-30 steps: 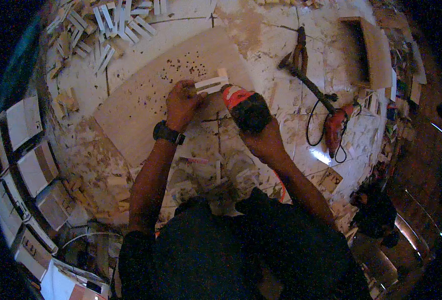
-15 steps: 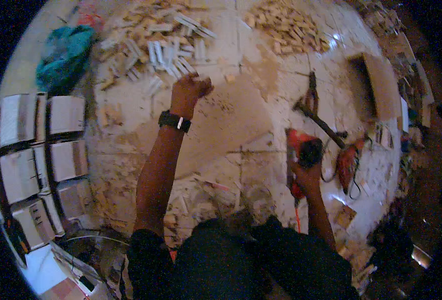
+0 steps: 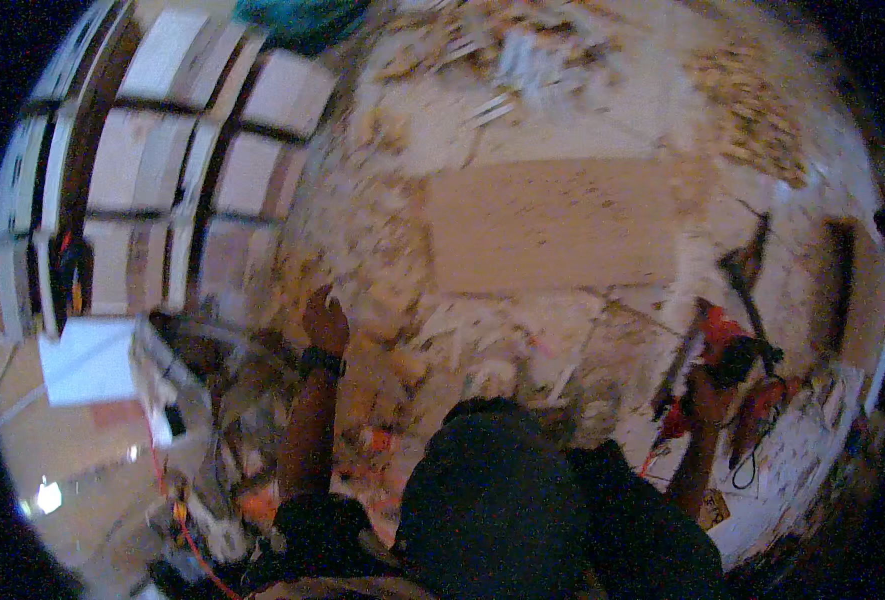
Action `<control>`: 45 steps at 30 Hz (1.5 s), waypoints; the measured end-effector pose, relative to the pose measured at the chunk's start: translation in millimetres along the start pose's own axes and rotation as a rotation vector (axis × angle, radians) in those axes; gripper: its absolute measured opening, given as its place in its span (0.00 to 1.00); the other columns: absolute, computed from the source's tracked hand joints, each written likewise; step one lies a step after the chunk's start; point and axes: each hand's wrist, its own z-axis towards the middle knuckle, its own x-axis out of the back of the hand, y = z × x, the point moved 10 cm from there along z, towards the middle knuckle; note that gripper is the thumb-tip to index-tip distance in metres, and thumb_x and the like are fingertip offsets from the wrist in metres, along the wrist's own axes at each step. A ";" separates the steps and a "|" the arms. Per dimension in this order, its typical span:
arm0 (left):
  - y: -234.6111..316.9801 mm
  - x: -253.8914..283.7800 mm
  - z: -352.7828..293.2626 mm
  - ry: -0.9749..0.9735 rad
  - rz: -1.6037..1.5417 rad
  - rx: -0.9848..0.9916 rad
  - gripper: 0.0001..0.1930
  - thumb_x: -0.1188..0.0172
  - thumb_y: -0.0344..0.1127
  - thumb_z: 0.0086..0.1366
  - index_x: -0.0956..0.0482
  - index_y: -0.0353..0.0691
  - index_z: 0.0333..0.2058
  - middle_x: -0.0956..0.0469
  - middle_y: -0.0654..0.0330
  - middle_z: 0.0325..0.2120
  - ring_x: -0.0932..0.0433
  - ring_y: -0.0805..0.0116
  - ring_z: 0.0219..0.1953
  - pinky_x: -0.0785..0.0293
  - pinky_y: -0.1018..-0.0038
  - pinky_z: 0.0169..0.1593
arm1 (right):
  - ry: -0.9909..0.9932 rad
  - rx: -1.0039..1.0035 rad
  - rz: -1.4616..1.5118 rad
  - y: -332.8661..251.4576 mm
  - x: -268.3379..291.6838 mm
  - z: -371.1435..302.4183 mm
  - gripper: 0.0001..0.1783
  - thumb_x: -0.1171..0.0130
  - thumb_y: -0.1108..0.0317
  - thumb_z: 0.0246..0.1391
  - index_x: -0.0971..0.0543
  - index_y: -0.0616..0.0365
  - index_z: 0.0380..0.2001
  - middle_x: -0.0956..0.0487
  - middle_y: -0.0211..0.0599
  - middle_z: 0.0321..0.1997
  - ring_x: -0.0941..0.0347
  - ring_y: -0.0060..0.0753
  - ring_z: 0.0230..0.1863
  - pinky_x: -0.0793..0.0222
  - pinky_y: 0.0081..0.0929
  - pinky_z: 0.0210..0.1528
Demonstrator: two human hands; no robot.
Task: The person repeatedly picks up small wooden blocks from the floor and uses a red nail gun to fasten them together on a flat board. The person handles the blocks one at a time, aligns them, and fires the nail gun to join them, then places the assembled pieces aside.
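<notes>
The floor (image 3: 392,250) beneath you was pale, tiled and thick with wood scraps and shavings, and the whole view was smeared by motion. A flat brown board (image 3: 552,225) lay in the middle of it, well ahead of you and bare on top. Your left hand (image 3: 324,322) reached forward and to the left on a nearly straight arm, a dark watch (image 3: 321,361) on the wrist; it hovered over the littered floor short of the board's near left corner, and the blur hid whether its fingers were spread or curled, so you could not tell. Your right hand (image 3: 707,385) was low at your right side with the forearm running back toward your body, fingers wrapped around the red power drill (image 3: 727,345), which pointed away from you over the floor. Just beyond the drill lay a dark long-handled tool (image 3: 747,270), and past that a shallow wooden tray (image 3: 847,290) near the right rim. To your left stood rows of pale framed panels (image 3: 162,170) set close together, closing that side off. Heaps of small wooden pieces (image 3: 752,110) lined the far edge. The freest room was the board's top and the strip of floor between it and your knees.
</notes>
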 end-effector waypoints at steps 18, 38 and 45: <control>-157.7 -60.7 26.5 -0.331 0.347 0.069 0.44 0.35 0.56 0.45 0.39 0.33 0.55 0.33 0.45 0.52 0.36 0.48 0.55 0.44 0.60 0.60 | -0.091 -0.304 0.508 -15.9 -22.2 -36.2 0.15 0.38 0.72 0.42 0.28 0.59 0.36 0.26 0.30 0.25 0.31 0.23 0.20 0.35 0.21 0.23; 291.6 -65.4 47.4 -0.060 -0.209 -0.222 0.24 0.41 0.51 0.53 0.26 0.32 0.36 0.26 0.47 0.33 0.30 0.48 0.40 0.35 0.55 0.43 | -0.021 -0.309 0.717 -21.5 -20.3 -48.8 0.15 0.38 0.73 0.38 0.27 0.59 0.33 0.27 0.29 0.24 0.30 0.24 0.23 0.33 0.22 0.25; 385.3 -49.4 24.3 -0.275 -0.287 -0.310 0.25 0.45 0.51 0.56 0.26 0.30 0.39 0.26 0.45 0.32 0.27 0.48 0.37 0.32 0.54 0.38 | -0.067 -0.336 0.577 -7.7 -8.9 -50.2 0.19 0.40 0.70 0.37 0.32 0.57 0.37 0.30 0.32 0.33 0.34 0.27 0.31 0.37 0.25 0.33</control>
